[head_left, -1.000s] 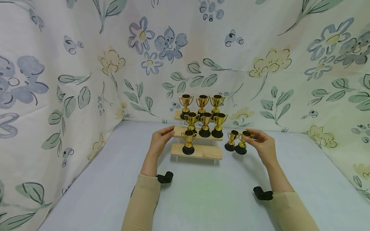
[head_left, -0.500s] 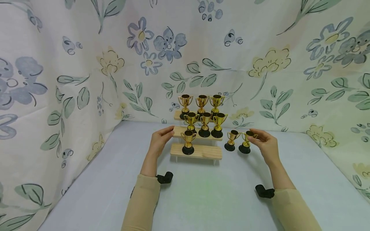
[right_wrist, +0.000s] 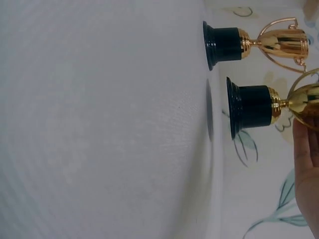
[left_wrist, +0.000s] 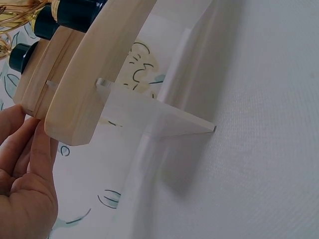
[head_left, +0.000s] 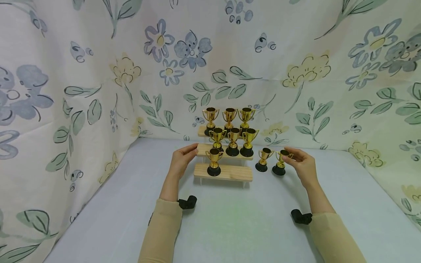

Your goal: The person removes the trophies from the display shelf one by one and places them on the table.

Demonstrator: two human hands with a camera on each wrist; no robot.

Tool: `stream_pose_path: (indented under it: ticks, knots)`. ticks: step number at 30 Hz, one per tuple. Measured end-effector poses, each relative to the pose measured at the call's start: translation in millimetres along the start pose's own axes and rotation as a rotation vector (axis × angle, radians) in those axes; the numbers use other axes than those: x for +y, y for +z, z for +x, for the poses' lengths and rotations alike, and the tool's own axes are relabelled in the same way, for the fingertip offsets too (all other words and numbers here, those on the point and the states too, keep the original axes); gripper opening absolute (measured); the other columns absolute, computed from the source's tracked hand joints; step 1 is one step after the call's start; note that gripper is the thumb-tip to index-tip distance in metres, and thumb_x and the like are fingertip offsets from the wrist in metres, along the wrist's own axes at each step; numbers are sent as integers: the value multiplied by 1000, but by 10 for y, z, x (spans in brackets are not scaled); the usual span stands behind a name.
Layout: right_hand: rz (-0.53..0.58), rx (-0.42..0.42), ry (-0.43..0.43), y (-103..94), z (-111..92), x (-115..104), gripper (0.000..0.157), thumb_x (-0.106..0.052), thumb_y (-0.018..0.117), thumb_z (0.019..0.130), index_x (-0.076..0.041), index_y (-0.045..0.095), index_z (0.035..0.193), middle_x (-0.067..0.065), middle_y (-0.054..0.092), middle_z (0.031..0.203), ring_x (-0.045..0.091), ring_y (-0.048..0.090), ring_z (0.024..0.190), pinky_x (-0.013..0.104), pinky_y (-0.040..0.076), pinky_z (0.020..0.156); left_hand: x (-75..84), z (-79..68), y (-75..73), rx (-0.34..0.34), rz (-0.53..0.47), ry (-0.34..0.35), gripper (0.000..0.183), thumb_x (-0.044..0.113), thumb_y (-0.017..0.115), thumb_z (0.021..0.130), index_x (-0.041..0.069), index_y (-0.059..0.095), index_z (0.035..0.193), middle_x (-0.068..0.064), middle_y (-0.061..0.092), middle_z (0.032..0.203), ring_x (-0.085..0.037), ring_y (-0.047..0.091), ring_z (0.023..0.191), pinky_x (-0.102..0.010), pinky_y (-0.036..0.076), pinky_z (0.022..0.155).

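Note:
A three-step wooden display stand (head_left: 235,174) stands at the table's middle. My left hand (head_left: 182,160) pinches the left end of its middle plank (left_wrist: 37,107), with the thumb on one face and fingers on the other. In my right hand (head_left: 303,164), to the right of the stand, a small gold trophy (right_wrist: 255,107) with a black base is gripped by its cup. The base hangs above the table, with its shadow apart from it. Just left of that, a second trophy (head_left: 261,165) stands upright on the table. One trophy (head_left: 214,170) stands at the left of the lowest plank.
Three trophies stand on the middle plank, among them a right-hand one (head_left: 246,150). Three more line the top plank, including a left one (head_left: 210,126). A floral cloth (head_left: 230,47) hangs behind the white table (head_left: 230,226).
My right hand has moved slightly right with its trophy, widening the gap to the standing trophy, then nearly stopped. My left hand has stayed at the plank's end.

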State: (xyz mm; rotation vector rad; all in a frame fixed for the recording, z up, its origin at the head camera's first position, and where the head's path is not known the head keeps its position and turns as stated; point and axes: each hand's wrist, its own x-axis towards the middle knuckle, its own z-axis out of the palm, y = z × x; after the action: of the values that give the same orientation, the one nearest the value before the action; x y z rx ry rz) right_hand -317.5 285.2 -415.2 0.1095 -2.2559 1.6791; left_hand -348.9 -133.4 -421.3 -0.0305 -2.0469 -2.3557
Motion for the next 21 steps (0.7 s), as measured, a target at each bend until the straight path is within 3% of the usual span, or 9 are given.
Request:
stream_pose_path:
  ticks: [7,15,21]
  knots:
    - [-21,-5,-2,-16,31,29,49,-19,74,89,4,60,130,-29,65,97,-11,62,90,2,52,76,-7,6,-2,1,4,1,40,7,61,97,0,58,136,-17,55,144,-16,60,124,-24,49,109]
    - [-31,-14,11,-20,70,79,36,-22,74,90,-13,67,124,-27,66,93,-9,62,86,5,54,74,12,-18,19,3,-2,-1,41,6,61,97,-2,56,137,-22,52,147,-34,48,138,-22,50,108]
    - [-52,-22,16,-12,89,105,46,-25,73,91,-3,62,130,-29,65,93,-10,61,87,5,53,75,18,-20,11,-1,-6,-1,42,5,60,97,-2,55,138,-21,52,147,-31,50,138,-23,49,109]
